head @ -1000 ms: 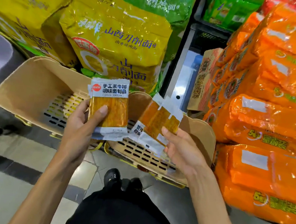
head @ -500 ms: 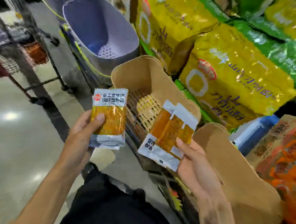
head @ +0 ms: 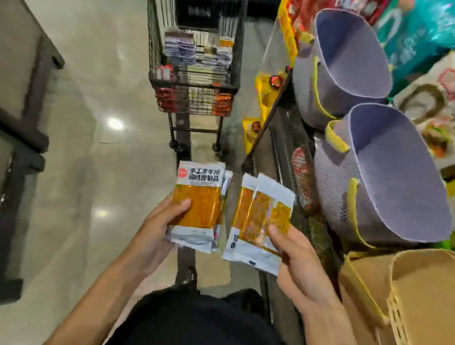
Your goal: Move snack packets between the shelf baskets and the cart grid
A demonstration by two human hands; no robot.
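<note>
Toward cart (head: 193, 84) ahead: left hand (head: 155, 235), right hand (head: 303, 267) each pinch snack pkts (head: 198, 197); I'd square stacks before slotting.

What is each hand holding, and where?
Left hand: snack packets, by the lower left edge, thumb on front. Right hand: a second stack, by its lower right edge.

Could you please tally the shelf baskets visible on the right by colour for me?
Lavender plastic baskets with yellow handles: 2
Beige slotted plastic basket, cut off by the frame edge: 1
Total: 3
</note>
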